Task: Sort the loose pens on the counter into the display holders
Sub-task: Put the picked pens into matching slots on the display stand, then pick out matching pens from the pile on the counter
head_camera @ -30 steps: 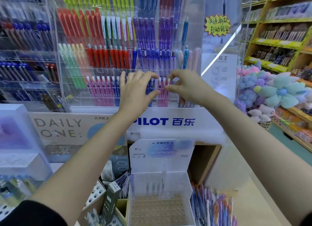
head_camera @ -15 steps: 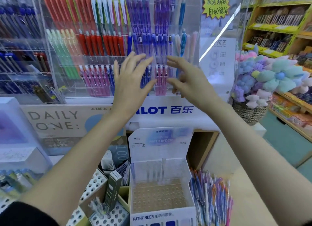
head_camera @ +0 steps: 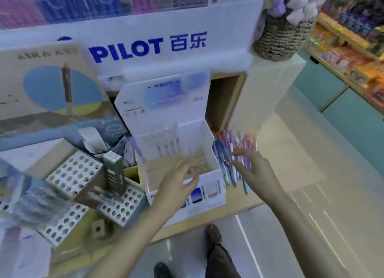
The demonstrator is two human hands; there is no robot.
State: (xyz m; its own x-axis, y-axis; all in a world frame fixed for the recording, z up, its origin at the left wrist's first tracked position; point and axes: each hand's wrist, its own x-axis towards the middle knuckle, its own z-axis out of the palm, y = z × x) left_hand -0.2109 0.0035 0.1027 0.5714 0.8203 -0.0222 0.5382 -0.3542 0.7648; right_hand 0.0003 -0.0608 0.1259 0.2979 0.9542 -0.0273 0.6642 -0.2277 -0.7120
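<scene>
A pile of loose pens (head_camera: pixel 226 153), blue, orange and purple, lies on the wooden counter (head_camera: pixel 245 196) just right of a white cardboard display box (head_camera: pixel 207 186). The box has a perforated insert (head_camera: pixel 158 169) and a few pens standing at its back. My right hand (head_camera: pixel 252 165) hovers over the pile with fingers spread, holding nothing. My left hand (head_camera: pixel 178 182) is over the front of the box, fingers loosely extended, empty. The view is motion-blurred.
White perforated pen trays (head_camera: pixel 72 173) and small boxes (head_camera: pixel 114 171) crowd the counter at the left. The acrylic pen rack (head_camera: pixel 104 5) stands above the PILOT sign (head_camera: pixel 145 47). A woven basket (head_camera: pixel 278 38) sits at the right. Shoes (head_camera: pixel 213 235) show on the floor below.
Both hands left the acrylic rack and dropped to the counter. The view tilted down. My right hand now spreads over the loose pens, my left over the display box.
</scene>
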